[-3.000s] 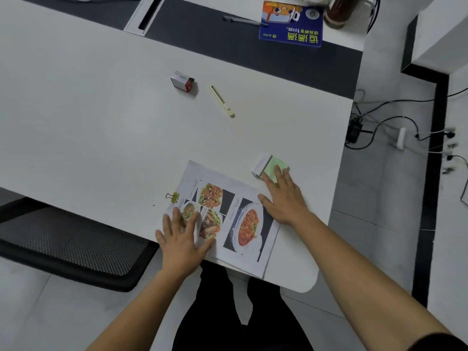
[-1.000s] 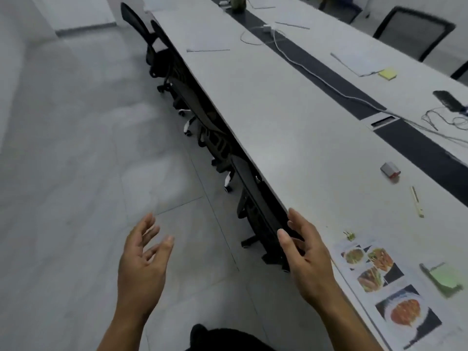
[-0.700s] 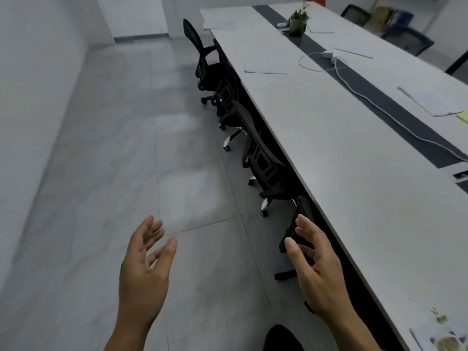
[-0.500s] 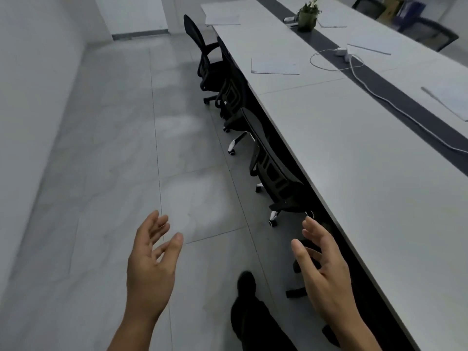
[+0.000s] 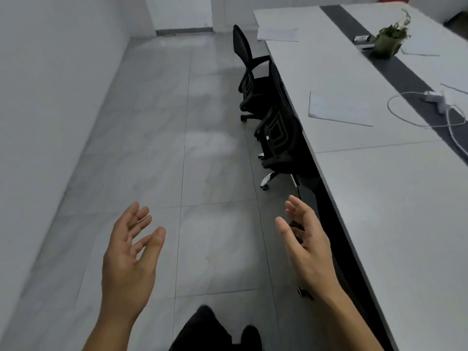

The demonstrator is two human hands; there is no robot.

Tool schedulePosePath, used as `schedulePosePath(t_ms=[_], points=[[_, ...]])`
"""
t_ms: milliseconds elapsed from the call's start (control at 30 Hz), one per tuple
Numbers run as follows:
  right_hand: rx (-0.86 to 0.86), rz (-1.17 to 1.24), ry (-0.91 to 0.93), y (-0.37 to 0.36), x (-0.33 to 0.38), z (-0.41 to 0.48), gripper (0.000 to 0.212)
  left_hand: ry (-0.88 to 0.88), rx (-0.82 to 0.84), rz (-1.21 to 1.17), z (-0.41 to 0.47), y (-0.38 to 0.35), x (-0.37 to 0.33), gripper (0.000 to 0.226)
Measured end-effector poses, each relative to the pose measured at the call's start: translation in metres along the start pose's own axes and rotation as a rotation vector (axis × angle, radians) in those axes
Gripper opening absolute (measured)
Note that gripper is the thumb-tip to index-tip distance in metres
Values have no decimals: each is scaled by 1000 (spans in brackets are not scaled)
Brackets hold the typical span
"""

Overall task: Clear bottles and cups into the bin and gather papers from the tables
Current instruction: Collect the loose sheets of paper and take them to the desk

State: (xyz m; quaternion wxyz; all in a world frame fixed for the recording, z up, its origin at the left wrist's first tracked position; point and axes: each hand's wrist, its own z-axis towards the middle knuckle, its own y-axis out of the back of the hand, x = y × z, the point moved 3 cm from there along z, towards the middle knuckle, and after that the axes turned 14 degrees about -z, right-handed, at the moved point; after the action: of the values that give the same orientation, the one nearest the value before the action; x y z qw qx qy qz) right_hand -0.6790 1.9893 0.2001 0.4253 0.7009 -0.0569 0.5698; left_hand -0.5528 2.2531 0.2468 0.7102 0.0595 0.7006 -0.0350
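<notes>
Both hands empty and spread, the right hand [image 5: 307, 247] nearer than the left hand [image 5: 130, 254] to the white sheet of paper [image 5: 338, 109] lying ahead-right on the long white bench [image 5: 395, 198].

**Dim, soft light with motion blur**

Cool, flat light fills the room; pale patches of glare lie on the floor tiles [image 5: 207, 145] at centre. The wall [image 5: 45, 122] at left smears with blur. Wide-angle bending curves the table [image 5: 395, 198] edge at right.
</notes>
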Motion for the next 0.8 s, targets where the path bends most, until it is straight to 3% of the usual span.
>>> schedulePosePath(t_ms=[167,333,567,800], points=[[72,-18,-24,-64,2,123,51,57,-31,-31,115,-29,45,54],[41,-36,-69,-111,22,261,49,80,54,-51,277,-76,54,54],[-164,1,-148,-108,57,433,50,13,291,1,488,-179,15,56],[-321,108,-329,-119,12,572,49,59,465,45,638,-313,45,55]])
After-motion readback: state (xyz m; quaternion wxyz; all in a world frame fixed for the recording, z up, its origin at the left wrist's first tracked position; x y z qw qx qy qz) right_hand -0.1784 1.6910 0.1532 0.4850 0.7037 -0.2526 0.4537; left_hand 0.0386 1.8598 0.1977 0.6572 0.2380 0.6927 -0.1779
